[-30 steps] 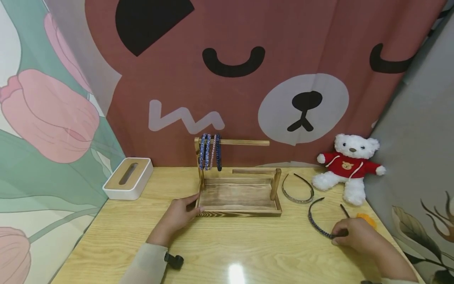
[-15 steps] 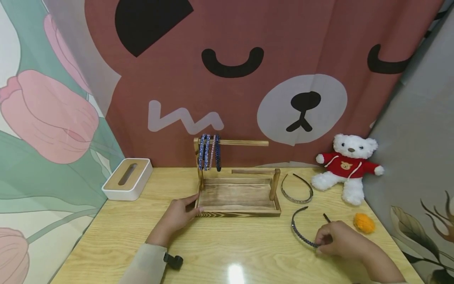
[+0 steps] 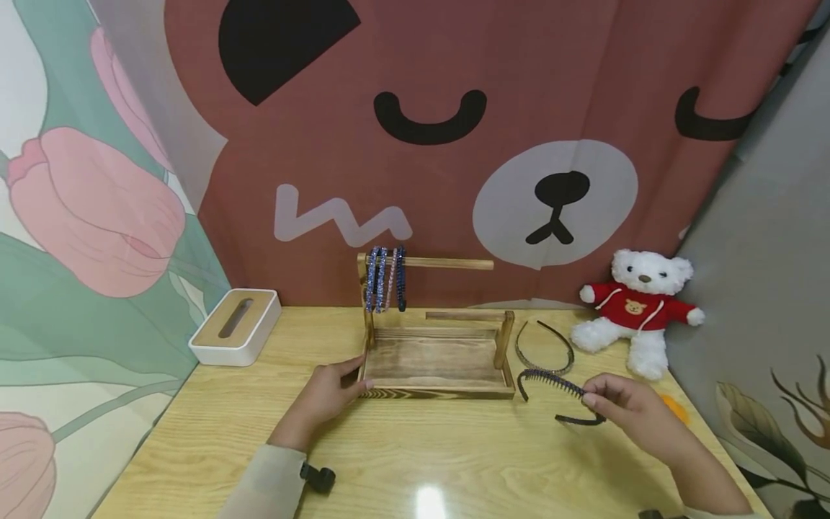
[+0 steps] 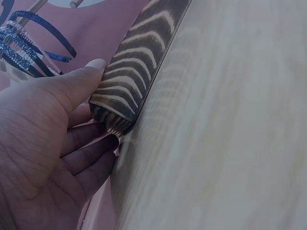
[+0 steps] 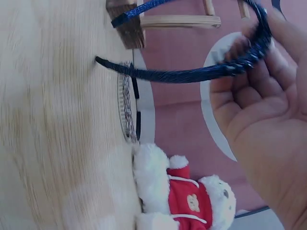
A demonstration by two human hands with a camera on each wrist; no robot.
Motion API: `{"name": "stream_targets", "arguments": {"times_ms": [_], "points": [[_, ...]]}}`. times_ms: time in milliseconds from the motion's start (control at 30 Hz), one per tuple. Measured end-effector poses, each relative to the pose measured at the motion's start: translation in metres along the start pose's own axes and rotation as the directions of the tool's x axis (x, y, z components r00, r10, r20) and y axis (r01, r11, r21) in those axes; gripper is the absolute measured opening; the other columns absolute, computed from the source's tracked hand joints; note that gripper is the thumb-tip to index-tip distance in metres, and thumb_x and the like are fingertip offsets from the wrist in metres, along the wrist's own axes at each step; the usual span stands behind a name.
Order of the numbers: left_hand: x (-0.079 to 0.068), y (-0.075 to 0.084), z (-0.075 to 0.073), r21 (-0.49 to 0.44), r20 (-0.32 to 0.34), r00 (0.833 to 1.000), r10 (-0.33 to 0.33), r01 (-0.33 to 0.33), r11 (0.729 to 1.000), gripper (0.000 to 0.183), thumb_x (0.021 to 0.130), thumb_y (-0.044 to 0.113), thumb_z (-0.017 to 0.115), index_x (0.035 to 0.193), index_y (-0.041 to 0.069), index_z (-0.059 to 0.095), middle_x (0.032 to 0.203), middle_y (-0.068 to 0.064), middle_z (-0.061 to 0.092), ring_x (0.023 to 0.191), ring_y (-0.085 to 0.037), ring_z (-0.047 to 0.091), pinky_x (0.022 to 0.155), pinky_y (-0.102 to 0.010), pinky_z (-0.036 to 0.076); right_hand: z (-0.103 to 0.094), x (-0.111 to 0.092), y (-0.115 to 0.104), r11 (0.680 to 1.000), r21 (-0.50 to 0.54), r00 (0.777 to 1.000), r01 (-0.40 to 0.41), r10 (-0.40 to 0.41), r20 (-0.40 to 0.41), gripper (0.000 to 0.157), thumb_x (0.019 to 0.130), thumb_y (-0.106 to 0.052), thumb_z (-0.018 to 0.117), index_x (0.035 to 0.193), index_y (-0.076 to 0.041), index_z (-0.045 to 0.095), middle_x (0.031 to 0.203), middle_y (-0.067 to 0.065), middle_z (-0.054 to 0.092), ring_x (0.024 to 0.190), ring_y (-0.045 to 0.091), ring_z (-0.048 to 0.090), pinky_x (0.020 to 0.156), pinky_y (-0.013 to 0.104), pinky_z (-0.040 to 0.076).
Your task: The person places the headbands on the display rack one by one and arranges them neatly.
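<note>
Blue headband (image 3: 554, 380) is pinched by the right hand (image 3: 638, 418), the wooden rack (image 3: 437, 394) by the left hand (image 3: 331, 393); four headbands (image 3: 380, 281) are hung, one silvery headband (image 5: 127, 103) is left unhung.

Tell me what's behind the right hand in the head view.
Part of a fuzzy orange ball shows behind the right hand; the hand covers the rest.

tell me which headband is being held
The dark blue headband pinched by the right hand; four other headbands hang from the upper wooden bar, and another headband lies on the table.
</note>
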State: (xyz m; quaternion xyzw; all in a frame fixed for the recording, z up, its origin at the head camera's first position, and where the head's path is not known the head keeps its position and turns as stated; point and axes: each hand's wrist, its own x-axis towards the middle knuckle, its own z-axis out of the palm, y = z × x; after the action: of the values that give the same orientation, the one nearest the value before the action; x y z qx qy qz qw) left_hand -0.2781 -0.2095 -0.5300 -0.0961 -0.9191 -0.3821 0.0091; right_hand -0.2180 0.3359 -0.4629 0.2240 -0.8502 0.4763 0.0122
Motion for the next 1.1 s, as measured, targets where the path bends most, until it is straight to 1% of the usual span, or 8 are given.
{"name": "stream_targets", "arguments": {"times_ms": [100, 167, 233, 367, 500, 567, 733, 1100], "points": [[0.0, 0.0, 0.001, -0.001, 0.0, 1.0, -0.005, 0.005, 1.0, 0.064, 0.103, 0.041, 0.078, 0.158, 0.015, 0.06, 0.155, -0.016, 0.063, 0.148, -0.039, 0.057, 0.122, -0.058, 0.048, 0.001, 0.004, 0.0, 0.99, 0.132, 0.994, -0.05, 0.062, -0.089, 0.017, 0.114, -0.004, 0.054, 0.106, -0.001, 0.069, 0.09, -0.005, 0.067, 0.084, 0.009, 0.063, 0.072, 0.023, 0.054], [0.0, 0.0, 0.001, 0.002, -0.001, 1.0, -0.003, 0.003, 1.0, 0.063, 0.103, 0.041, 0.078, 0.158, 0.015, 0.06, 0.155, -0.016, 0.063, 0.147, -0.039, 0.057, 0.121, -0.058, 0.049, 0.001, 0.007, 0.0, 0.948, 0.311, 0.99, -0.058, 0.094, -0.102, 0.023, 0.116, -0.005, 0.049, 0.105, -0.004, 0.069, 0.091, -0.005, 0.068, 0.085, 0.008, 0.065, 0.075, 0.021, 0.055], [0.0, 0.001, 0.001, 0.004, -0.002, 1.0, -0.003, 0.003, 1.0, 0.063, 0.103, 0.04, 0.078, 0.158, 0.015, 0.06, 0.155, -0.016, 0.063, 0.147, -0.039, 0.058, 0.121, -0.058, 0.049, 0.001, 0.01, 0.001, 0.857, 0.514, 0.991, -0.043, 0.102, -0.088, 0.028, 0.118, -0.005, 0.045, 0.107, -0.007, 0.071, 0.094, -0.004, 0.07, 0.086, 0.007, 0.066, 0.077, 0.021, 0.057], [0.001, 0.002, 0.001, 0.005, -0.001, 1.0, 0.0, 0.0, 1.0, 0.064, 0.103, 0.04, 0.078, 0.159, 0.015, 0.059, 0.156, -0.017, 0.062, 0.148, -0.039, 0.057, 0.121, -0.058, 0.049, 0.002, 0.016, 0.0, 0.6, 0.8, 0.997, -0.003, 0.063, -0.044, 0.038, 0.119, -0.003, 0.037, 0.113, -0.005, 0.074, 0.102, 0.003, 0.075, 0.092, 0.01, 0.072, 0.085, 0.021, 0.063], [0.001, 0.003, 0.0, 0.005, -0.008, 1.0, 0.004, -0.004, 1.0, 0.063, 0.103, 0.04, 0.078, 0.158, 0.015, 0.06, 0.155, -0.017, 0.062, 0.148, -0.039, 0.057, 0.122, -0.057, 0.048, 0.005, 0.026, -0.01, 0.454, 0.89, 0.997, 0.05, 0.032, -0.073, 0.041, 0.118, -0.001, 0.034, 0.118, -0.001, 0.075, 0.107, 0.008, 0.076, 0.098, 0.014, 0.074, 0.09, 0.024, 0.064], [0.001, 0.002, 0.0, 0.01, -0.012, 1.0, 0.006, -0.006, 1.0, 0.063, 0.103, 0.04, 0.078, 0.158, 0.015, 0.06, 0.155, -0.017, 0.063, 0.147, -0.039, 0.057, 0.122, -0.057, 0.048, 0.008, 0.034, -0.018, 0.437, 0.896, 0.993, 0.083, 0.042, -0.112, 0.038, 0.118, 0.0, 0.036, 0.118, 0.0, 0.074, 0.108, 0.009, 0.075, 0.099, 0.015, 0.072, 0.09, 0.024, 0.064], [0.0, 0.0, 0.0, 0.017, -0.012, 1.0, 0.008, -0.007, 1.0, 0.064, 0.103, 0.042, 0.078, 0.158, 0.016, 0.06, 0.155, -0.016, 0.063, 0.147, -0.039, 0.058, 0.121, -0.058, 0.049, 0.018, 0.054, -0.036, 0.476, 0.864, 0.961, 0.162, 0.122, -0.247, 0.027, 0.116, -0.002, 0.045, 0.114, -0.002, 0.072, 0.106, 0.007, 0.074, 0.095, 0.013, 0.07, 0.085, 0.022, 0.063], [0.002, -0.001, 0.0, 0.022, 0.006, 1.0, -0.003, 0.002, 1.0, 0.065, 0.103, 0.043, 0.078, 0.16, 0.017, 0.058, 0.156, -0.018, 0.061, 0.148, -0.04, 0.056, 0.122, -0.059, 0.047, 0.029, 0.11, -0.077, 0.538, 0.816, 0.832, 0.211, 0.34, -0.439, 0.005, 0.109, -0.008, 0.066, 0.108, -0.008, 0.071, 0.101, 0.001, 0.072, 0.094, 0.012, 0.061, 0.082, 0.02, 0.054]]}}
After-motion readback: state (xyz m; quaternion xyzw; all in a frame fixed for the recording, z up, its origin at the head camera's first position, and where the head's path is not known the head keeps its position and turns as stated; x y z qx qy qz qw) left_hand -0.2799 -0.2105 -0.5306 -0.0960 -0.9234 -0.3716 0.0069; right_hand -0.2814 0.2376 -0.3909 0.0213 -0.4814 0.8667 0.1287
